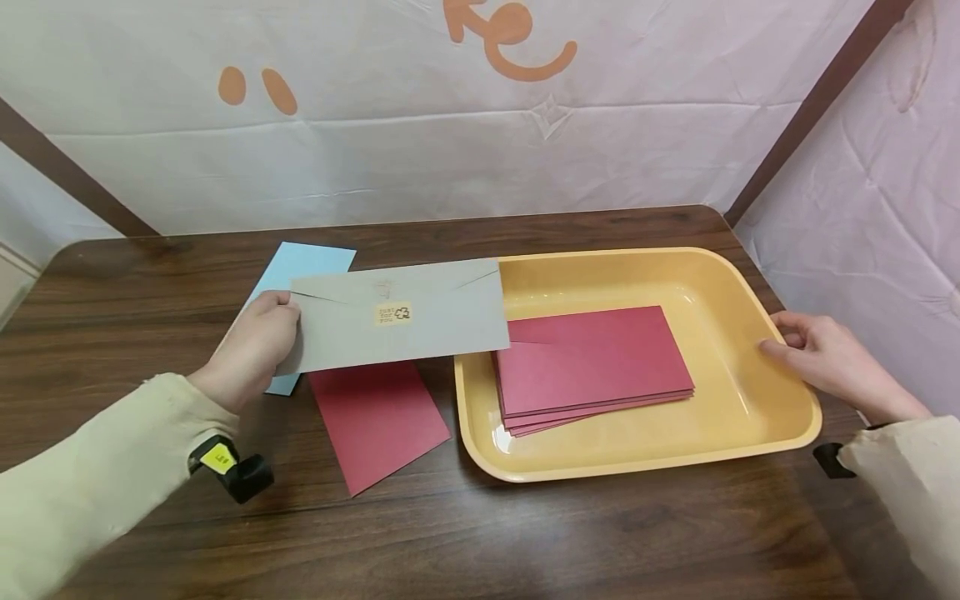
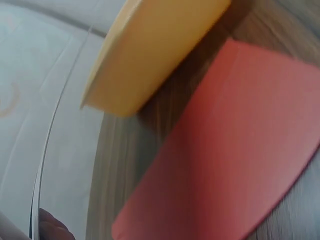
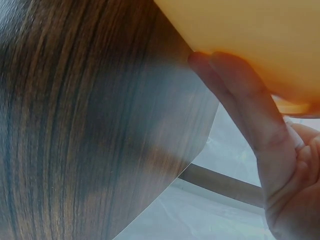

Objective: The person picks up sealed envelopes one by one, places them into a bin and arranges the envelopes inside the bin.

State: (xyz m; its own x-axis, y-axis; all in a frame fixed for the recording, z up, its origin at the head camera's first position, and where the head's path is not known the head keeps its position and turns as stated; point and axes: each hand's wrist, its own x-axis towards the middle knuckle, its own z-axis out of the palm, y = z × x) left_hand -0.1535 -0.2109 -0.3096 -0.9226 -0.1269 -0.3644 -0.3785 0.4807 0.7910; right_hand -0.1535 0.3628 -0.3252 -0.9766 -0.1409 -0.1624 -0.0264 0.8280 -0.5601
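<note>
My left hand (image 1: pixel 258 337) pinches the left end of a grey envelope (image 1: pixel 442 325) with a small "just for you" sticker. Its right end overlaps the left rim of a yellow tray (image 1: pixel 600 467) in the head view. Edge-on, the envelope shows as a thin pale line in the left wrist view, fingertips (image 2: pixel 52 227) beside it. My right hand (image 1: pixel 832 358) grips the tray's right rim, thumb inside; in the right wrist view, fingers (image 3: pixel 245 95) lie against the outer wall. A stack of dark red envelopes (image 1: pixel 592 358) lies in the tray's left half.
Left of the tray, a red envelope (image 1: pixel 382 433) lies on the dark wooden table (image 1: pixel 525 542), its upper part hidden under the grey one. A light blue envelope (image 1: pixel 315 258) lies behind my left hand. A pale printed cloth (image 1: pixel 375 167) hangs along the table's back edge.
</note>
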